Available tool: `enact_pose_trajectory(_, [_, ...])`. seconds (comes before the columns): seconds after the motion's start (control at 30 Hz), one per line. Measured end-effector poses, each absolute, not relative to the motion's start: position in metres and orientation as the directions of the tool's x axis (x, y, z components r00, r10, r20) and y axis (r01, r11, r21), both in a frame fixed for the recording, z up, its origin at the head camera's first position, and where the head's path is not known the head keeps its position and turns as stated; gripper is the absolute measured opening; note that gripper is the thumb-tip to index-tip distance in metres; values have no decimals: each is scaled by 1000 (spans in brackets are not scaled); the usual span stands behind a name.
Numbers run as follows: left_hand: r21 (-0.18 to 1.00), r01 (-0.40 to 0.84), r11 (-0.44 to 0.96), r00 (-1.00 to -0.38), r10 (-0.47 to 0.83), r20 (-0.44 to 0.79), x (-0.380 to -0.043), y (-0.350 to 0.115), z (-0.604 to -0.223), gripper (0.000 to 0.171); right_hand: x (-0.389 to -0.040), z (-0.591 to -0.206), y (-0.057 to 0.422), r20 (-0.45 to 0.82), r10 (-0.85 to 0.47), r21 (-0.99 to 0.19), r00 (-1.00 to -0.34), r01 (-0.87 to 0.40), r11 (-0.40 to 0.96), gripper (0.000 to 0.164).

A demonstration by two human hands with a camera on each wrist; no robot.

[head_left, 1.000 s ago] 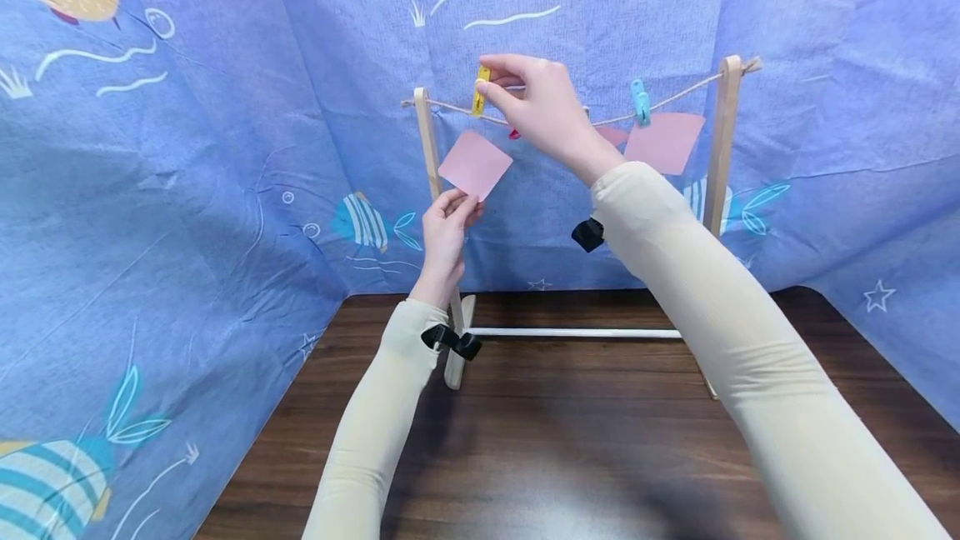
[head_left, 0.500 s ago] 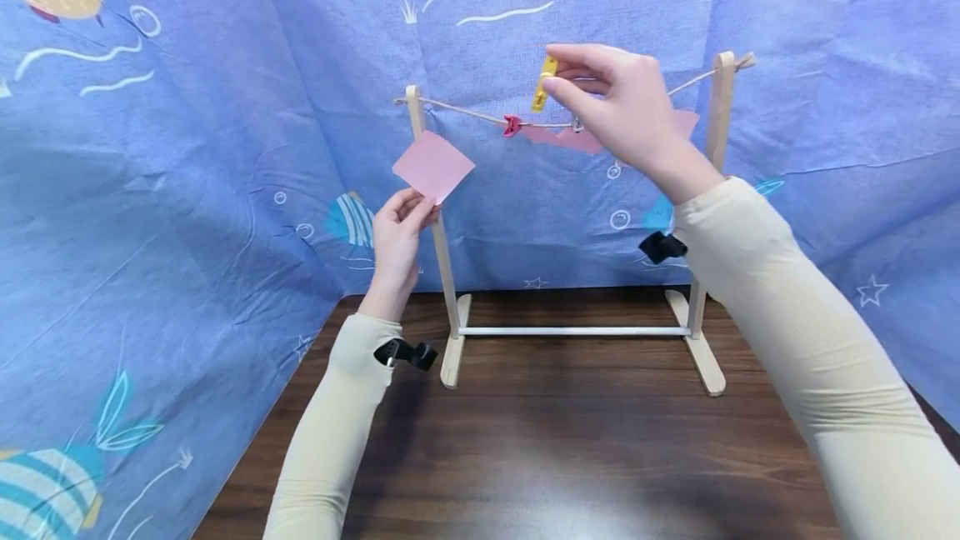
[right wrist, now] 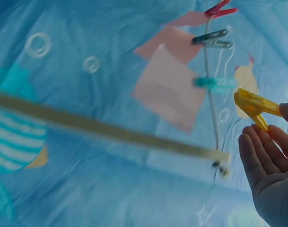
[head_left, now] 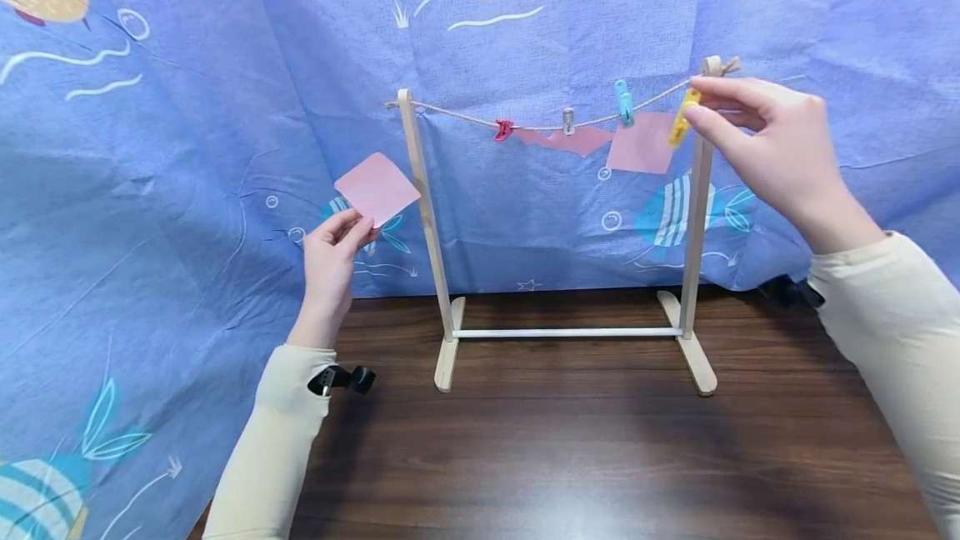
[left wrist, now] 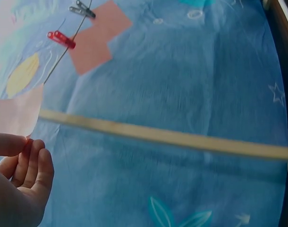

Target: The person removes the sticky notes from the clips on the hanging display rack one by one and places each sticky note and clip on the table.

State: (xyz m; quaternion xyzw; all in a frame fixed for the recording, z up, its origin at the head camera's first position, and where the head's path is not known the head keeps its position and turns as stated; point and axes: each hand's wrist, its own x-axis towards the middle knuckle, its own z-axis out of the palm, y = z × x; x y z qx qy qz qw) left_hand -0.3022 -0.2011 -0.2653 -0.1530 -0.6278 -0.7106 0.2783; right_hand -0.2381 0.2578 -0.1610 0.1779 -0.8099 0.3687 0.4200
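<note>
Between thumb and fingers my left hand [head_left: 330, 261] pinches a square pink paper [head_left: 377, 188] by its lower corner, left of the wooden stand. My right hand [head_left: 780, 148] pinches a yellow clothespin [head_left: 684, 117] in front of the stand's right post. On the string [head_left: 457, 113] between the posts sit a red clothespin [head_left: 503, 130], a grey clothespin [head_left: 567, 121] and a light-blue clothespin [head_left: 624, 102]. Pink papers [head_left: 641, 144] hang from them. In the right wrist view the yellow clothespin [right wrist: 257, 106] is apart from the string.
The stand has a left post [head_left: 423, 207], a right post [head_left: 697, 232] and a white crossbar [head_left: 566, 332] low between its feet. It stands on a dark wooden table [head_left: 562, 440]. Blue cloth with sea prints [head_left: 510, 223] surrounds the back and sides.
My right hand has moved right with the yellow clothespin, from the string's left part to the right post. My left hand has drawn left and down with the pink paper.
</note>
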Motion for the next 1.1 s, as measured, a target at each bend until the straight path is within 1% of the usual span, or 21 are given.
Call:
enact_pose_trajectory(0.2, [824,566,17,-805,-205,557,-293,-220,-272,14,-226,-187,295,725,64,-508,-686,-469,723,36])
enact_pose_trajectory(0.4, [878,469,99,-852,-210,479,-291,-232,-293,22,-227,-220,322,645,102,-505,-757,-322,801,43])
enact_pose_trajectory(0.63, [904,378,201,-892,-183,414,-296,-241,-318,30,-228,-259,348,522,142,-488,-841,-157,859,55])
enact_pose_trajectory(0.73, [913,341,223,-908,-172,382,-298,-246,-331,32,-231,-276,357,479,160,-489,-863,-111,865,58])
enact_pose_trajectory(0.9, [918,294,265,-926,-160,343,-301,-252,-352,31,-235,-301,376,447,174,-490,-878,-77,868,58])
enact_pose_trajectory(1.1, [902,236,361,-940,-151,306,-310,-259,-378,29,-237,-334,396,392,174,-492,-903,-46,869,58])
